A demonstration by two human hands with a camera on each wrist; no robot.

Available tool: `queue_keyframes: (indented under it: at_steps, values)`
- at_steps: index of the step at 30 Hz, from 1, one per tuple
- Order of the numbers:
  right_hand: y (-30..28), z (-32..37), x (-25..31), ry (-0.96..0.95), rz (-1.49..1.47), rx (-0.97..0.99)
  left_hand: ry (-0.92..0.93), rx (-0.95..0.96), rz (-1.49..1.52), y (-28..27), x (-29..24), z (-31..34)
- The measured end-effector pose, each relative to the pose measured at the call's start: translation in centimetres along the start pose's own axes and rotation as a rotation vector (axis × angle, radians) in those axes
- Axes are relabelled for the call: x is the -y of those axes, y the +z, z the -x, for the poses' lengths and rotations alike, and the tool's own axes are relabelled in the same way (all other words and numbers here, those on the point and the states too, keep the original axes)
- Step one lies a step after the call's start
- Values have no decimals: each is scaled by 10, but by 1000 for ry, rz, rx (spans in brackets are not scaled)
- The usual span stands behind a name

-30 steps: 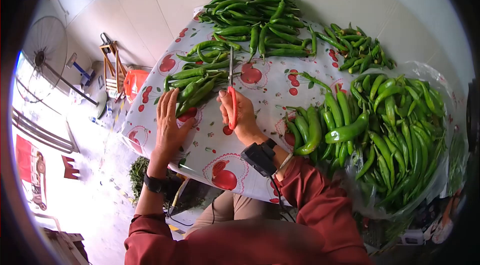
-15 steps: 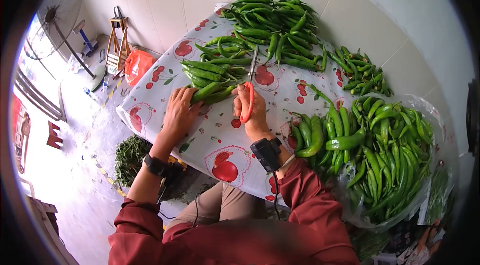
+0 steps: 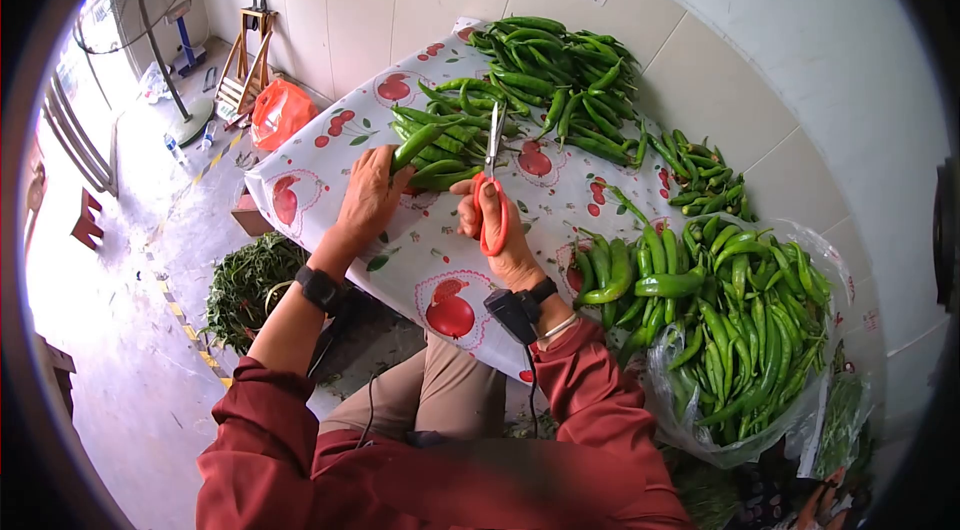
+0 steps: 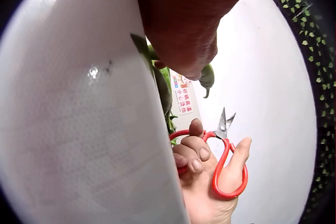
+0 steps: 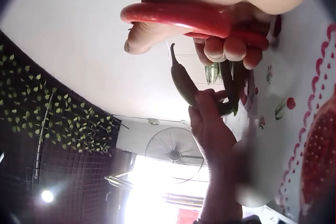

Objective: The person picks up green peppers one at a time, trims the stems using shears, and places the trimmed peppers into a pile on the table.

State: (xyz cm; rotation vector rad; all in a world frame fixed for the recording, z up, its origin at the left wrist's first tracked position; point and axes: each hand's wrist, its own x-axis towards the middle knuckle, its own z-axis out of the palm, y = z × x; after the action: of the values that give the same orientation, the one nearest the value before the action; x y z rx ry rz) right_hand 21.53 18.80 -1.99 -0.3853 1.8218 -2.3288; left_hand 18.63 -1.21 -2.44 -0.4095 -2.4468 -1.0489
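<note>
My left hand (image 3: 370,194) grips a long green chili pepper (image 3: 416,144), lifted at a tilt over a small heap of peppers (image 3: 440,176). In the right wrist view, the stem end of that pepper (image 5: 184,83) points up, away from the fingers. My right hand (image 3: 508,246) holds red-handled scissors (image 3: 494,144), its fingers and thumb through the loops. The scissors' blades (image 4: 222,121) are parted a little in the left wrist view. They point toward the far side of the table, to the right of the held pepper.
A large pile of peppers (image 3: 550,55) lies at the table's back, a smaller one (image 3: 712,175) at back right. An open plastic bag (image 3: 655,370) full of peppers stands at right. The patterned tablecloth (image 3: 410,295) covers the table. Cut greens (image 3: 250,285) sit on the left below.
My left hand, first open beside the small heap, has gripped peppers there and now lifts one. The right hand keeps the scissors, whose blades now show parted. The head view has shifted.
</note>
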Motion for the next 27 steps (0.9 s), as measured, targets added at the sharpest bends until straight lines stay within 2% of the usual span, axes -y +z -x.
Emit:
queue_keyframes:
  at_steps: [2,8,11,27]
  values:
    - [3,3,0,-10,15,89,45,-20,33,-1,-1,1]
    - [1,2,-3,-27,-14,75,11,-25,71,1,7,0]
    - [2,3,0,-18,-2,92,90,-20,52,-1,2,1]
    - [4,2,-3,-8,11,114,189,38,-7,-4,1,1]
